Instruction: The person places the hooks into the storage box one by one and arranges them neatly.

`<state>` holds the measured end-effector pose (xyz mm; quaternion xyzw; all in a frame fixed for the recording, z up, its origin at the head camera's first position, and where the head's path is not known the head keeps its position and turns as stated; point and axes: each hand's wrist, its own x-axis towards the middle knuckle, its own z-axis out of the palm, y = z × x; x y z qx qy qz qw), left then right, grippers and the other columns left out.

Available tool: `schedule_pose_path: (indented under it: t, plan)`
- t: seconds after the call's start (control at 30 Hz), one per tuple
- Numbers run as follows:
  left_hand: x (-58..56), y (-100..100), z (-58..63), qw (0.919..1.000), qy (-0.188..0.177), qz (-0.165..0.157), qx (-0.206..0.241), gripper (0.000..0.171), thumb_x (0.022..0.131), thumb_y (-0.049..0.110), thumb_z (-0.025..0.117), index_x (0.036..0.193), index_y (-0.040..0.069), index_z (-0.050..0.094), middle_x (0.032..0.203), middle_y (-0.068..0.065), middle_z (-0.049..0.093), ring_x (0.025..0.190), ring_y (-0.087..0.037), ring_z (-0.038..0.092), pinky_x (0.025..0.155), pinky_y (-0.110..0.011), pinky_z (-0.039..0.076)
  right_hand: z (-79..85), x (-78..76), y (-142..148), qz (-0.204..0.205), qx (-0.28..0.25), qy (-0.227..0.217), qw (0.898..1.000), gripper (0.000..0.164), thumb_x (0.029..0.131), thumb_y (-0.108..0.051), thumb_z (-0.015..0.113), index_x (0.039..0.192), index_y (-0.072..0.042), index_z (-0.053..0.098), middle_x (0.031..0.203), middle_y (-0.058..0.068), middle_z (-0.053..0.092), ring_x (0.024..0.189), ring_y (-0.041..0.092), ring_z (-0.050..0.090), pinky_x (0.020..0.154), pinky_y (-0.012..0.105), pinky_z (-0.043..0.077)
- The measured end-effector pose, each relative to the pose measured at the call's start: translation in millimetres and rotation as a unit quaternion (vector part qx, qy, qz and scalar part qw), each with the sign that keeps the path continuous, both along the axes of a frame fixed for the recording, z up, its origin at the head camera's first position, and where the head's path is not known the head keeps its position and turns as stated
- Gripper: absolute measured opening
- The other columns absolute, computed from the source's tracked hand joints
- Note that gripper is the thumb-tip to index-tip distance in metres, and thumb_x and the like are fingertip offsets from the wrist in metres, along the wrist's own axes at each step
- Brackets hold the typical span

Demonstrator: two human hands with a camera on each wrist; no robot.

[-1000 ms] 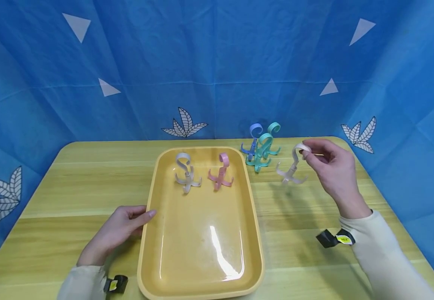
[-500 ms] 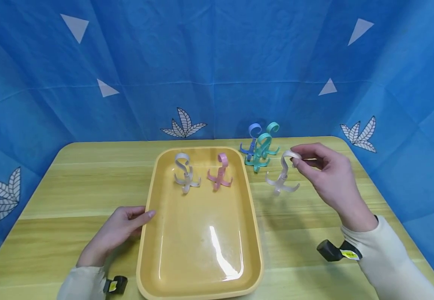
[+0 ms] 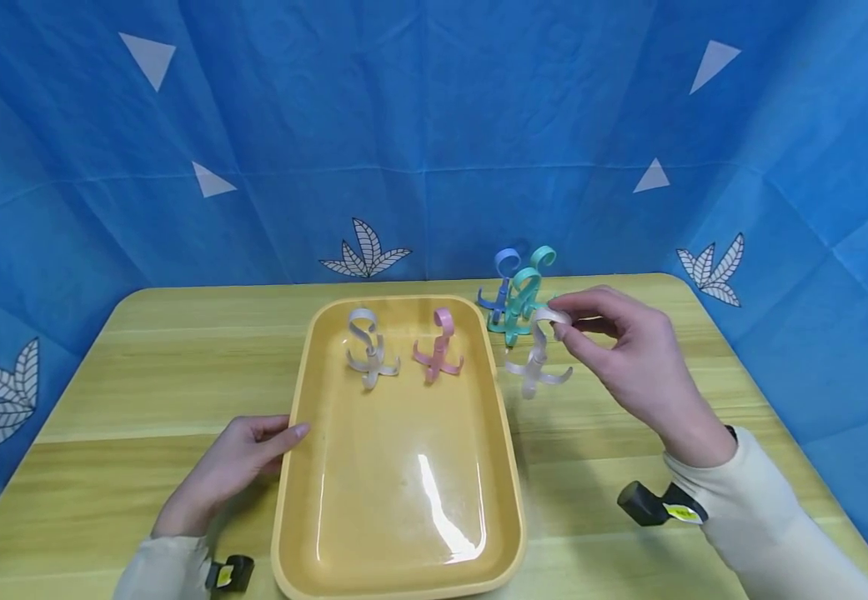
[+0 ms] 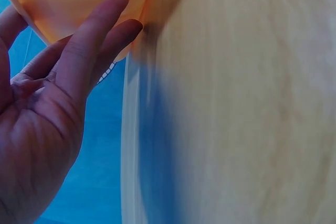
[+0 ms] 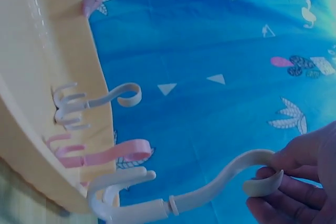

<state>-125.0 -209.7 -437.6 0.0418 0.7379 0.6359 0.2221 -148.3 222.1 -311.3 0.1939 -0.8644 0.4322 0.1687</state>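
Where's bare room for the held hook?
Free: the tray, nearside of its white hook and pink hook; the table left of the tray, beyond the left hand. Crowded: back right, with blue hook and green hooks near the right hand.

Room is showing over the tray (image 3: 373, 475); its right rim (image 3: 509, 442) is barring low crossings, teal hooks (image 3: 520, 300) are crowding just beyond the right fingers (image 3: 591, 301)!
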Motion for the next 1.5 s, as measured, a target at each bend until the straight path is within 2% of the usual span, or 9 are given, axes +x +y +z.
schedule_pose_path:
  t: [0.2,0.3,0.63,1.0,1.23,1.5]
  plan:
    - [-0.8,-2,0.8,1.0000,0.000,0.000,-0.008,0.055,0.101,0.027,0.059,0.133,-0.016,0.049,0.118,-0.025,0.064,0.101,-0.030,0.067,0.083,-0.040,0.058,0.6,-5.7,-7,0.083,0.034,0.037,0.995,0.027,0.087,0.004,0.072,0.109,-0.011,0.073,0.103,-0.007,0.068,0.090,0.011,0.065,0.084,0.023,0.055]
    - [-1.3,-2,1.2,1.0000,0.000,-0.002,-0.009,0.056,0.101,0.027,0.060,0.133,-0.016,0.049,0.119,-0.025,0.063,0.101,-0.030,0.067,0.083,-0.040,0.058,0.3,-7.4,-10,0.116,0.035,0.033,0.992,0.028,0.087,0.005,0.072,0.109,-0.012,0.073,0.104,-0.008,0.068,0.091,0.012,0.065,0.083,0.026,0.056]
    - [-0.6,-3,2.0,1.0000,-0.003,-0.005,-0.003,0.055,0.101,0.027,0.059,0.133,-0.017,0.048,0.118,-0.026,0.064,0.100,-0.031,0.067,0.082,-0.041,0.058,-0.3,-12.7,-30,0.179,0.035,0.006,0.983,0.024,0.088,0.003,0.071,0.109,-0.009,0.072,0.104,-0.006,0.067,0.093,0.011,0.065,0.083,0.032,0.057]
    - [-1.3,-5,2.7,1.0000,0.000,-0.002,-0.009,0.056,0.101,0.027,0.060,0.134,-0.016,0.048,0.119,-0.025,0.063,0.101,-0.031,0.067,0.082,-0.040,0.058,1.4,-21.1,-58,0.227,0.050,-0.017,0.972,0.020,0.091,-0.004,0.070,0.110,-0.011,0.071,0.103,-0.009,0.066,0.093,0.010,0.061,0.080,0.032,0.056]
    - [-3.1,-4,1.6,0.9999,0.004,-0.011,-0.010,0.056,0.101,0.028,0.059,0.134,-0.016,0.048,0.120,-0.025,0.063,0.102,-0.031,0.066,0.083,-0.040,0.057,0.3,-27.9,-71,0.239,0.047,-0.038,0.969,0.022,0.091,-0.004,0.070,0.112,-0.009,0.070,0.113,-0.001,0.067,0.103,0.013,0.062,0.084,0.031,0.056]
    - [-4.4,-4,0.1,0.9998,0.006,-0.020,-0.008,0.055,0.101,0.028,0.059,0.134,-0.016,0.049,0.120,-0.025,0.063,0.103,-0.032,0.066,0.084,-0.039,0.057,-4.2,-36.1,-88,0.259,0.055,-0.054,0.963,0.019,0.090,-0.006,0.070,0.109,-0.008,0.070,0.104,-0.005,0.066,0.093,0.009,0.063,0.083,0.031,0.056]
